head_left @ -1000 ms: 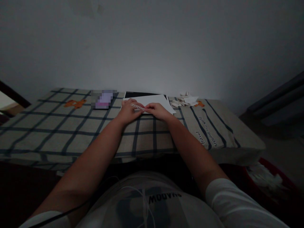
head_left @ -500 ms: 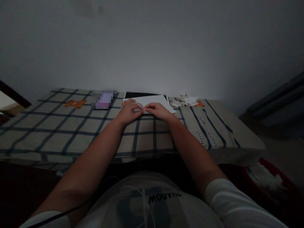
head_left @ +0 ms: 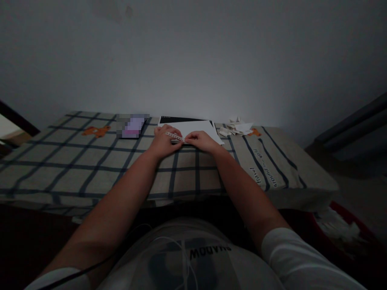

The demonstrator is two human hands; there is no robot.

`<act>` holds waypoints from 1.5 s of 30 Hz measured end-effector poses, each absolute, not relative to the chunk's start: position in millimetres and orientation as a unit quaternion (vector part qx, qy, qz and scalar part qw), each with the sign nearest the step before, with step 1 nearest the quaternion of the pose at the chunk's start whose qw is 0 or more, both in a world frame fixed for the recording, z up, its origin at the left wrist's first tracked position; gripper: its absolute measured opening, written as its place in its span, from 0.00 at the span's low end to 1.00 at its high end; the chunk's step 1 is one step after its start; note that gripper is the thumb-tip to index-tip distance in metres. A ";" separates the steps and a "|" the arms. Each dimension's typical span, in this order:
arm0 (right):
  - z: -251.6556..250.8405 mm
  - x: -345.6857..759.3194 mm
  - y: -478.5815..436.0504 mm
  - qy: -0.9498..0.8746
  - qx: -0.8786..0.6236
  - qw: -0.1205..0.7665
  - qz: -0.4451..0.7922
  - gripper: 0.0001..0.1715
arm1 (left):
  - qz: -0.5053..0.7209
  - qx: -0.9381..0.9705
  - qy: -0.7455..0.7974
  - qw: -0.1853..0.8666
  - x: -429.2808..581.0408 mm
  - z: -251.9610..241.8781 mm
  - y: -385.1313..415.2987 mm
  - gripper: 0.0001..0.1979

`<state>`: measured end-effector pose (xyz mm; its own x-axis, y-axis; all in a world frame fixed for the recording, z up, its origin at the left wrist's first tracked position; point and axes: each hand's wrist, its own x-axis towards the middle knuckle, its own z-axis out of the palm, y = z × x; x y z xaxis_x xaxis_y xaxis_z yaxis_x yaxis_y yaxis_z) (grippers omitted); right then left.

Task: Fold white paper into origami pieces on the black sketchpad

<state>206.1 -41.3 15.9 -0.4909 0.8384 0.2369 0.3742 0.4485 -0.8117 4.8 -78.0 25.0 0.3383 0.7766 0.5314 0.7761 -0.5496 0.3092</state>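
Observation:
A narrow white strip with a row of small dark marks (head_left: 174, 136) slants across the fingers of my left hand (head_left: 162, 144). Those fingers are curled around it, and its left end lies over the hand. The strip's right end meets the pinched fingertips of my right hand (head_left: 201, 141), close beside the left thumb. Both hands are over a white sheet of paper (head_left: 199, 126), which rests on a dark flat pad or folder (head_left: 175, 119) with a row of light marks at its upper left corner. My hands hide the sheet's lower left part.
A pile of torn or folded paper pieces (head_left: 237, 128) sits right of the sheet. To the left lies a blurred purple item (head_left: 133, 127). A checked cloth (head_left: 121, 173) covers the table, which stands against a wall. A red bin (head_left: 369, 229) holding white scraps is below, at right.
The strip shows more of its length and has swung leftward and flatter across my left hand. Both hands stay almost in place.

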 end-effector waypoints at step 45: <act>17.4 207.6 -44.0 -0.818 -0.386 0.299 0.304 0.12 | 0.305 0.850 0.421 -0.089 3.7 21.7 -76.5 0.10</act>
<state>207.6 -44.0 17.4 -0.5238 0.8129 0.2546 0.4498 0.5177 -0.7278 3.7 -76.5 21.7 0.4593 0.6615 0.5928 0.7703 -0.6290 0.1049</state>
